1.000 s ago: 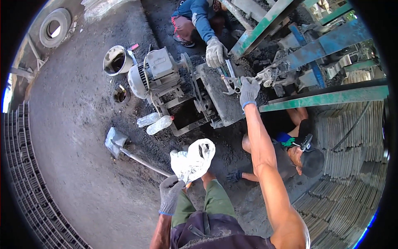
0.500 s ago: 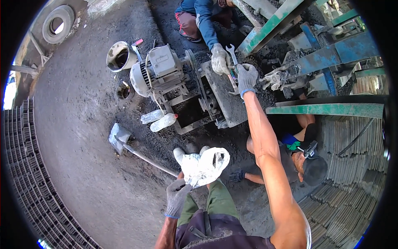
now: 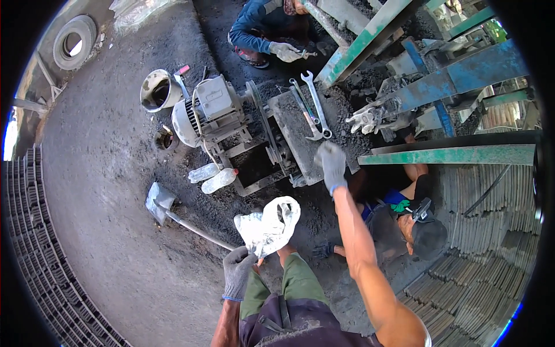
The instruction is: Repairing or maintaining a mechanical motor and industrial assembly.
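My left hand [image 3: 237, 273], in a grey knit glove, is closed on the lower edge of a crumpled white plastic bag [image 3: 254, 230], which hangs above my legs. My gloved right hand [image 3: 332, 168] reaches forward over the near end of a flat dark metal plate [image 3: 298, 133]; it is smeared by motion and its finger posture is unclear. Just beyond it on the plate lie a long silver combination wrench [image 3: 316, 104], a hammer [image 3: 309, 118] and a thin greenish tool [image 3: 298, 87]. Both wrench and hammer lie apart from my right hand.
An electric motor [image 3: 218, 107] with a belt pulley stands left of the plate. Buckets [image 3: 157, 91], plastic bottles [image 3: 219, 181] and a shovel [image 3: 162, 202] are further left. One co-worker [image 3: 251, 34] crouches ahead; another [image 3: 399, 225] lies below a green beam [image 3: 451, 156] at right.
My right hand has let go of the wrench and drawn back toward me; the wrench now rests on the plate. The co-worker's gloved hand ahead has pulled away from the tools. My left hand keeps the bag.
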`<state>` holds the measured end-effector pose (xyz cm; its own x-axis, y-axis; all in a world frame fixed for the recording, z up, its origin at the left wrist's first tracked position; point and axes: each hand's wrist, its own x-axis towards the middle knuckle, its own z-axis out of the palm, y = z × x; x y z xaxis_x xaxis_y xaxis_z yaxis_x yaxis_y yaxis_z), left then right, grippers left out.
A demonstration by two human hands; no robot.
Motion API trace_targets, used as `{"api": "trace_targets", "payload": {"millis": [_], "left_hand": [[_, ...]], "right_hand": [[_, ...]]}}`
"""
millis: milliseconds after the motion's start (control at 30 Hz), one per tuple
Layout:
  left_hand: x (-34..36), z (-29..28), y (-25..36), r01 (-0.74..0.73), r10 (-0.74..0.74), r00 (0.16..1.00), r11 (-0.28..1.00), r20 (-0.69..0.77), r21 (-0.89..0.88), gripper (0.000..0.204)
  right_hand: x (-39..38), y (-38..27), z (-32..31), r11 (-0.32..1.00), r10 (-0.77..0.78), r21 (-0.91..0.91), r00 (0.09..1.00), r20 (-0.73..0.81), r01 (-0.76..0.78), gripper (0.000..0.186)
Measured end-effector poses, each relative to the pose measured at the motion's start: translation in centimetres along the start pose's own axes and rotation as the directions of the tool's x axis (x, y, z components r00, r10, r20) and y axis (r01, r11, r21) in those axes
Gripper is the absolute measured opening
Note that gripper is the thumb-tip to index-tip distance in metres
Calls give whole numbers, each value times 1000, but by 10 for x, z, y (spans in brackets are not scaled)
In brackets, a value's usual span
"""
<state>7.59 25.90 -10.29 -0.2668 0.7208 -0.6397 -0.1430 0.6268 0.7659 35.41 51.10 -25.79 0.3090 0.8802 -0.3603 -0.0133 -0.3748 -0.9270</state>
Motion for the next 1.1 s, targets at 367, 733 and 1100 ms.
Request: {"api": "trace_targets", "payload": {"millis": [367, 733, 1100], "left_hand": [[12, -10, -11, -53, 52, 998, 996, 23, 74, 9], [30, -56, -55, -15, -7, 987, 991, 160, 136, 8], [101, -96, -155, -116, 71, 960, 981, 271, 154, 10]], "right_hand": [[-212, 161, -94, 879, 410, -221, 906, -102, -423, 25], [-305, 162, -27, 868, 482, -92, 873, -75, -487, 18], [-352, 204, 56, 871, 313, -419, 947, 75, -255, 20]]}}
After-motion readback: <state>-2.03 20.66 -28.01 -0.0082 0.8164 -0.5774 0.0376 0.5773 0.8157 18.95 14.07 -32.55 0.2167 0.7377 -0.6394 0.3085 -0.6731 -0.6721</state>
